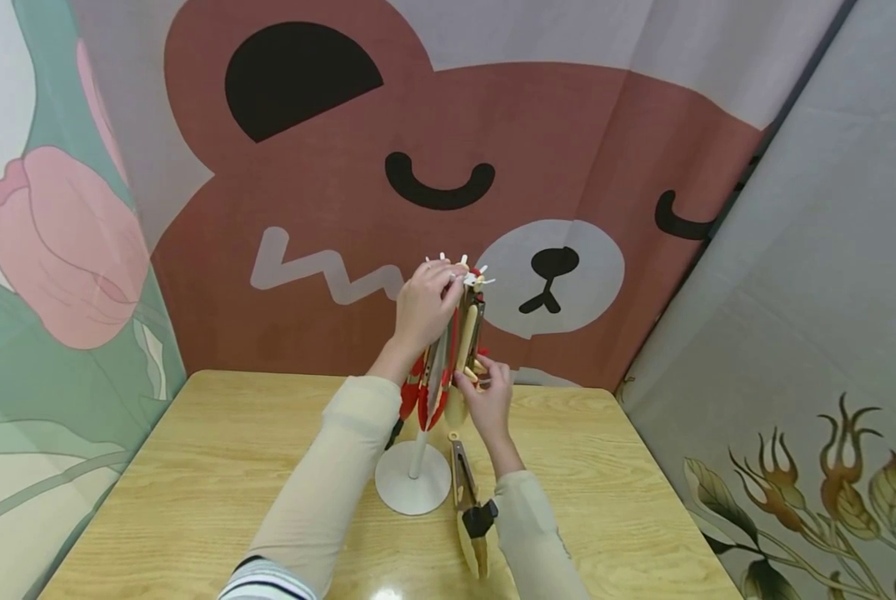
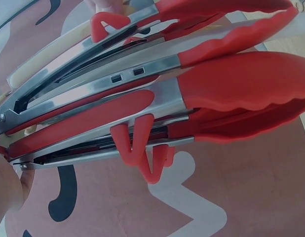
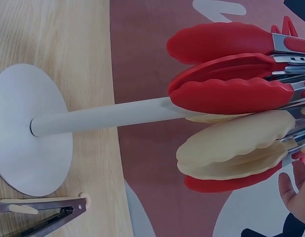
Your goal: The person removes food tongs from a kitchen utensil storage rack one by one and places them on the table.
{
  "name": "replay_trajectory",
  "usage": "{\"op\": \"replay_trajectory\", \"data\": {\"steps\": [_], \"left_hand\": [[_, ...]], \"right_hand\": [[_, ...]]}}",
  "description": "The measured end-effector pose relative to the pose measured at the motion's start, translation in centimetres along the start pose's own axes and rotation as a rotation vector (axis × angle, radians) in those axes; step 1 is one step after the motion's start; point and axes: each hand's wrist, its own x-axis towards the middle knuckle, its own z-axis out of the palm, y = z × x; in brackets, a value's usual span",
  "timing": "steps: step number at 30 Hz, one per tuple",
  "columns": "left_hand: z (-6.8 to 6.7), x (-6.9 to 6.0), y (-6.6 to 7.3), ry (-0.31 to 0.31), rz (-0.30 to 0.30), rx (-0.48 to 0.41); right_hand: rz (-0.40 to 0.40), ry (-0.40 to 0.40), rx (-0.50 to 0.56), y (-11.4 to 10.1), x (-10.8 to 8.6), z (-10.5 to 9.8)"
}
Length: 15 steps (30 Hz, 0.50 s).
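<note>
A white stand (image 1: 413, 477) with small white hooks at its top carries several hanging tongs, red (image 2: 246, 81) and cream (image 3: 236, 143). My left hand (image 1: 427, 304) has its fingers curled over the stand's top beside the hooks; the fingertips' exact contact is hidden. In the left wrist view only part of this hand (image 2: 7, 190) shows, at the tongs' upper ends. Lower down, my right hand (image 1: 490, 404) pinches the cream tongs from the right side. In the right wrist view its curled fingers (image 3: 296, 190) are at the right edge, beside the metal arms.
Another pair of cream-tipped tongs (image 1: 468, 508) with a black part lies on the wooden table (image 1: 252, 450), right of the stand's round base. A curtain with a bear print (image 1: 327, 192) hangs behind the table, with patterned curtains at left and right.
</note>
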Motion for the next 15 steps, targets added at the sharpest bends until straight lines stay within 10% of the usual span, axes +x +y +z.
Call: {"op": "replay_trajectory", "data": {"steps": [15], "left_hand": [[0.0, 0.1, 0.1, 0.007, 0.008, -0.010]], "right_hand": [[0.109, 0.015, 0.160, -4.0, -0.6, -1.3]]}}
